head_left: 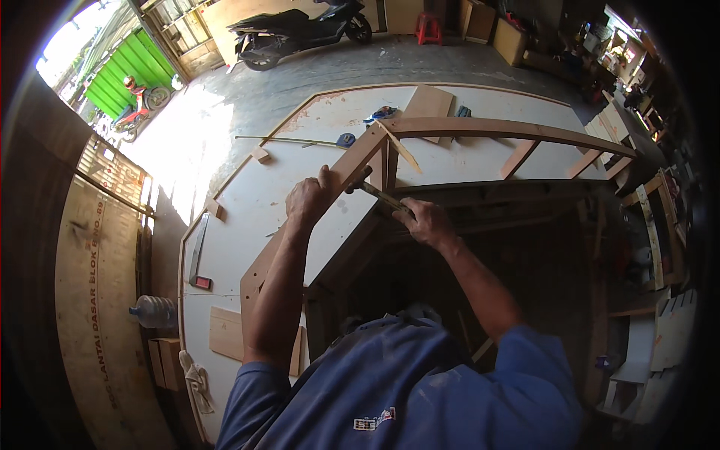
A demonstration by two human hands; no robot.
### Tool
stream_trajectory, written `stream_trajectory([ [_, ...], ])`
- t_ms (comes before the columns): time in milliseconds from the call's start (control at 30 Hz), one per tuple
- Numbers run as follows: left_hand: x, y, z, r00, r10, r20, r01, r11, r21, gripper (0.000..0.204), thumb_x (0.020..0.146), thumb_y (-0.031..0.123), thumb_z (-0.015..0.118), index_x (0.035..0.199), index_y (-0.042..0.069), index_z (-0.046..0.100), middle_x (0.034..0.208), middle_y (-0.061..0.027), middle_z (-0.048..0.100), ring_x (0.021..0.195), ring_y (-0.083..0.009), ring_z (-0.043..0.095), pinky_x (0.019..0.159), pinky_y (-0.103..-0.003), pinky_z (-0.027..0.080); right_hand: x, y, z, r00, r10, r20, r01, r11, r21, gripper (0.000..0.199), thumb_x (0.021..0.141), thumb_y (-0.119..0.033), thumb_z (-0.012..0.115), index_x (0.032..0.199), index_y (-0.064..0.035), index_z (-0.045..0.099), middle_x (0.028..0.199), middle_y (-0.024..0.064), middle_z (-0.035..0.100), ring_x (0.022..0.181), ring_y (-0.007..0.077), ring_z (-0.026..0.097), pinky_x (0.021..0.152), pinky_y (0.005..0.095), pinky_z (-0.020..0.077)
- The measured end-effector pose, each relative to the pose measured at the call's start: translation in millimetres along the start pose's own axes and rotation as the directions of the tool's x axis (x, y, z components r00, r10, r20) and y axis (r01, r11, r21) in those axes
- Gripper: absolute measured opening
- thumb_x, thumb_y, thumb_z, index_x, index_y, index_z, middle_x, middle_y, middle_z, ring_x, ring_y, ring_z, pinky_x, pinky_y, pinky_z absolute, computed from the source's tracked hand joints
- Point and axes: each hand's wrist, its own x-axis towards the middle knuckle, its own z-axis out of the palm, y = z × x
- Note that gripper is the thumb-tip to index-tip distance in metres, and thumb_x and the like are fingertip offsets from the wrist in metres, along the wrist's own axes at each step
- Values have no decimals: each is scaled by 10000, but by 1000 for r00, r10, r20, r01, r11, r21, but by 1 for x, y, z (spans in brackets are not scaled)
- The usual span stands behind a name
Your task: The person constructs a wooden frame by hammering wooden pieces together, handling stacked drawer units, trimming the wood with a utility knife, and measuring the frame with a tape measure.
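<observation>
A wooden cabinet frame (480, 127) of brown boards stands on a big white worktable (247, 195), with a dark hollow below it. My left hand (307, 199) grips the frame's slanted left board near its top corner. My right hand (421, 220) is closed on the handle of a thin metal tool (379, 195), which looks like a hammer. The tool's head points at the inner corner of the frame, just right of my left hand. A loose wooden strip (399, 148) leans across that corner.
On the table lie a tape measure (345, 139), a blue object (381, 114), a flat board (427, 105), small wood blocks (260, 155) and a metal square (198, 259). A water bottle (154, 311) stands at the left. Motorbikes (300, 34) are parked beyond. Shelves crowd the right.
</observation>
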Motion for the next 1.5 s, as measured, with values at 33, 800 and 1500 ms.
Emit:
stream_trajectory([
  [33, -1, -1, -1, 1000, 17, -23, -17, 1000, -3, 791, 1015, 572, 244, 946, -32, 750, 941, -284, 707, 990, -442, 672, 929, -498, 484, 6, -1, -2, 1000, -7, -1, 7, 998, -63, 352, 935, -388, 654, 1025, -47, 640, 874, 223, 697, 856, 430, 678, 736, 497, 536],
  [800, 9, -10, 5, 994, 97, -52, -98, 995, -14, 738, 1044, 475, 247, 824, -39, 730, 861, -275, 705, 889, -441, 683, 892, -509, 500, 26, -4, 8, 933, -262, 246, 322, 913, -249, 334, 948, -371, 618, 1030, -48, 635, 878, 230, 687, 847, 427, 684, 708, 525, 545],
  [1500, 11, -12, 8, 992, 89, -85, -87, 996, 26, 703, 1048, 442, 241, 886, -21, 744, 904, -272, 710, 933, -416, 686, 918, -500, 494, 8, -46, -4, 995, 98, 12, -92, 969, -228, 339, 937, -387, 630, 961, -51, 661, 889, 239, 698, 860, 417, 685, 755, 492, 554],
])
